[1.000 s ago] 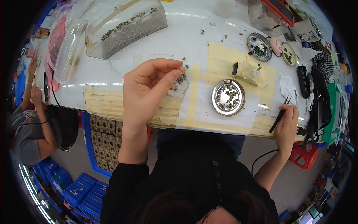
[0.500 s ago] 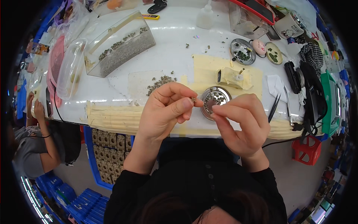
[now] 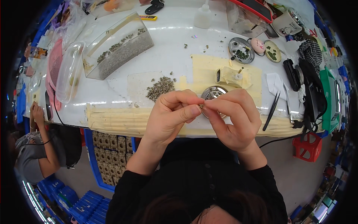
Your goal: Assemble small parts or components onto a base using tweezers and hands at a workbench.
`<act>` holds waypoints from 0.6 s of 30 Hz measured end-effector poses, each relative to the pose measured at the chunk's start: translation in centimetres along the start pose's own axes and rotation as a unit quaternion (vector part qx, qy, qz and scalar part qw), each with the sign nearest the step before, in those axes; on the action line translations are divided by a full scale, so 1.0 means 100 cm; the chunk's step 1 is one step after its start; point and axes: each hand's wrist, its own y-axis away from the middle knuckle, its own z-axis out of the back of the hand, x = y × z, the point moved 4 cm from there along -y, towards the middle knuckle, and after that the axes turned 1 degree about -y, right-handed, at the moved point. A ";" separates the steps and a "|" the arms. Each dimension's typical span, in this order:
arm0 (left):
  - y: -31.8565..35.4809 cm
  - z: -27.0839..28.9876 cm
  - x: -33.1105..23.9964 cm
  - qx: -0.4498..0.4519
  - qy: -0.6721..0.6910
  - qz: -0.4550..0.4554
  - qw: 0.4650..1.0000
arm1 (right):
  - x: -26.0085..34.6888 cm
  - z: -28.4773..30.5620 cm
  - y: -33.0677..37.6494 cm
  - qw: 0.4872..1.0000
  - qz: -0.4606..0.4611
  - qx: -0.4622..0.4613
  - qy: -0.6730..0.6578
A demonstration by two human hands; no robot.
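Half a second before, the 2 hands had already met over the round metal dish; by this moment they had drawn closer to the body, fingertips touching, so the work had passed from picking up to fine handling of 1 tiny part.

On the left, the heap of small parts (image 3: pixel 161 87) lay untouched on the white table (image 3: pixel 175 41), well apart from the fingers. The left hand (image 3: pixel 172 116) was raised just above the table's taped front edge, wrist bent upward, thumb and forefinger pinched narrow on a small part (image 3: pixel 201 106); the part was too small to identify, probably one of the greenish-grey pieces. The right hand (image 3: pixel 234 119) mirrored it, thumb and forefinger closed on the same part from the other side, the remaining fingers curled.

Behind the knuckles, the dish (image 3: pixel 212 92) was partly hidden. Further right, the black tweezers (image 3: pixel 271 111) lay on the table, no longer held as they were 1 second before.
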 end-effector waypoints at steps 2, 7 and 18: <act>0.001 -0.004 -0.004 -0.008 -0.084 -0.056 0.995 | 0.000 0.001 0.000 1.000 -0.016 -0.002 -0.013; 0.003 -0.009 -0.013 -0.038 -0.247 -0.179 0.952 | -0.001 0.000 0.002 0.998 -0.044 -0.016 -0.030; 0.003 -0.014 -0.008 -0.058 -0.268 -0.204 0.940 | -0.005 0.001 0.011 0.999 -0.032 -0.026 -0.033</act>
